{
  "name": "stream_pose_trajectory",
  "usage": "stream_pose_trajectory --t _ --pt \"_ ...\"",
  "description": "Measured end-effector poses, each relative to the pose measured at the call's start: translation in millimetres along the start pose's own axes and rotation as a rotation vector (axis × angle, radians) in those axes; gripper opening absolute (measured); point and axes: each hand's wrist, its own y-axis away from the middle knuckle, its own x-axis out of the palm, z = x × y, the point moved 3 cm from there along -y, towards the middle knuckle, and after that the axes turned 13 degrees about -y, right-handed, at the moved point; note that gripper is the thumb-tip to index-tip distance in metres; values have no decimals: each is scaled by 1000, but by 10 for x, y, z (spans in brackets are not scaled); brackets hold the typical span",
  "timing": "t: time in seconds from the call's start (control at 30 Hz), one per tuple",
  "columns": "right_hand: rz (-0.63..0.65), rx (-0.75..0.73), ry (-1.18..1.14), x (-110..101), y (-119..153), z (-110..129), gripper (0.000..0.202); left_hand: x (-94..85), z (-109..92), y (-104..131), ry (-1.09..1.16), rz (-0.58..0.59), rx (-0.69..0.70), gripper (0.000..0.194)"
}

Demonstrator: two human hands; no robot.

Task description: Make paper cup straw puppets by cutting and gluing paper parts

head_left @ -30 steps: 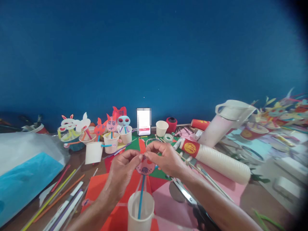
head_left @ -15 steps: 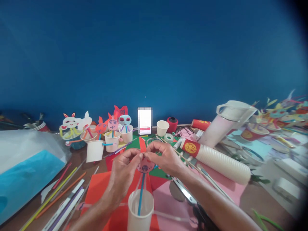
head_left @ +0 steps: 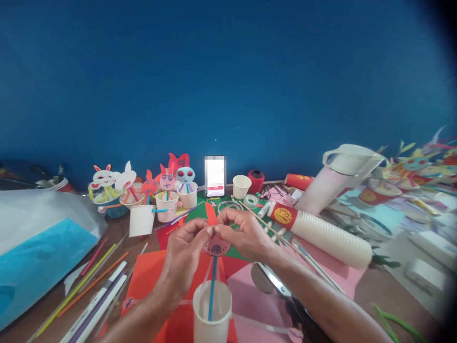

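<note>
Left grip [head_left: 183, 248], right grip [head_left: 244, 237] pinch pink face [head_left: 216, 247]; cup [head_left: 212, 332] below.

The hands [head_left: 185, 245] [head_left: 248, 236] partly hide the pink paper face [head_left: 217, 248], and the frame crops the cup [head_left: 212, 332] below.

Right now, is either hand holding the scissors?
No, left hand and right hand are both at the paper face, away from the scissors.

Between the left hand [head_left: 185, 252] and right hand [head_left: 244, 238], the ear [head_left: 211, 214] is orange-red, the face [head_left: 216, 249] pink with dark drawn marks. Below the hands, the straw [head_left: 213, 290] is blue, the cup [head_left: 212, 329] off-white. Right of the right hand, the stack [head_left: 328, 239] is white, its near end red with a gold emblem [head_left: 283, 216].
</note>
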Motion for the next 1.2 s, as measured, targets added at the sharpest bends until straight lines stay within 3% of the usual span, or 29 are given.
stream_pose_trajectory --t 0.23,0.47,0.6,0.87,1.0,1.2 --pt "-23 25 -50 -36 -38 -45 12 -4 28 -30 -13 6 -29 15" --pt "-45 25 -77 -62 -75 -36 13 -14 44 -20 127 43 -61 19" --pt "-56 29 -71 -47 -66 -46 13 9 23 -15 68 69 -90 16" --pt "-15 12 -178 -54 -69 -51 20 -25 0 -32 79 3 -76 15" --pt "-24 78 -261 -84 -86 -112 27 -67 -15 -59 176 -27 -85 14" --pt "15 108 -354 -28 -110 -193 19 -131 -5 -121 298 -115 -41 11"
